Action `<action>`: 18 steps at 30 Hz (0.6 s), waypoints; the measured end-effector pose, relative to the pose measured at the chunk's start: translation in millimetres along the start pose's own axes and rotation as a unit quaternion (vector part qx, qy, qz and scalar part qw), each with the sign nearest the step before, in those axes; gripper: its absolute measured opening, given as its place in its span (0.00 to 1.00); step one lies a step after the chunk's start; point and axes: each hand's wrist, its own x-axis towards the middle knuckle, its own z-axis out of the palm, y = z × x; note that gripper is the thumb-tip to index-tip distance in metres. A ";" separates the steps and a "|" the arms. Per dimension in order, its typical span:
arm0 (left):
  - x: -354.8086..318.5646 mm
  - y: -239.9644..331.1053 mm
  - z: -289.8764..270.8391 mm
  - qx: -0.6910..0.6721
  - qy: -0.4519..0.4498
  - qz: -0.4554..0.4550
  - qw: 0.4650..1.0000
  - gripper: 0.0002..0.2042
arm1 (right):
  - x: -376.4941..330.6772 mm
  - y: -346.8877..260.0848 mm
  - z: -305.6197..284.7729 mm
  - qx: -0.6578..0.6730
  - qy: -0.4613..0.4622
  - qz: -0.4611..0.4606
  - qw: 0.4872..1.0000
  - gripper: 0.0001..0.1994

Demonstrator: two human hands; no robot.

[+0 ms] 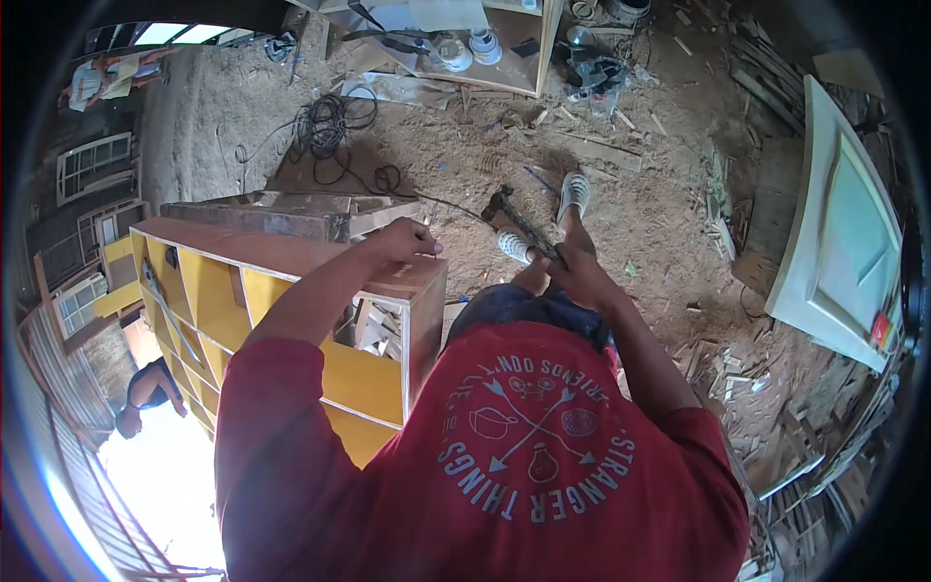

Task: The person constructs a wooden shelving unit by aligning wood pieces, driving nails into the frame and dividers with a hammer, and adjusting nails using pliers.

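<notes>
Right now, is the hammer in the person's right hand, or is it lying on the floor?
In the hand. The right hand grips the hammer by its handle, head raised above the sawdust floor.

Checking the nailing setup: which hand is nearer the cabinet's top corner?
Left. The left hand rests on the cabinet top edge; the right hand holds a hammer off to its side.

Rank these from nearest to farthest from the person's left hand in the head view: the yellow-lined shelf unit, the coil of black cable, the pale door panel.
From the left hand:
1. Yellow-lined shelf unit: the hand rests on its top edge.
2. Coil of black cable: on the sawdust floor beyond the unit, up in the picture.
3. Pale door panel: far right edge.
</notes>
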 end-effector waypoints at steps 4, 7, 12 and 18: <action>5.0 -2.1 9.4 -0.007 0.007 0.015 1.000 0.15 | 9.6 -10.0 4.3 0.036 -0.020 0.016 0.999 0.21; 9.9 -6.9 7.3 -0.006 0.002 -0.003 1.000 0.14 | 16.7 -14.3 13.3 0.041 -0.014 -0.011 0.999 0.21; 3.6 3.1 7.7 -0.015 -0.006 0.001 1.000 0.13 | 27.0 -9.4 29.7 0.033 0.001 -0.046 0.998 0.23; 4.7 -4.4 8.4 -0.035 -0.011 -0.009 0.999 0.13 | 36.5 -12.9 29.0 0.010 -0.045 -0.039 0.998 0.24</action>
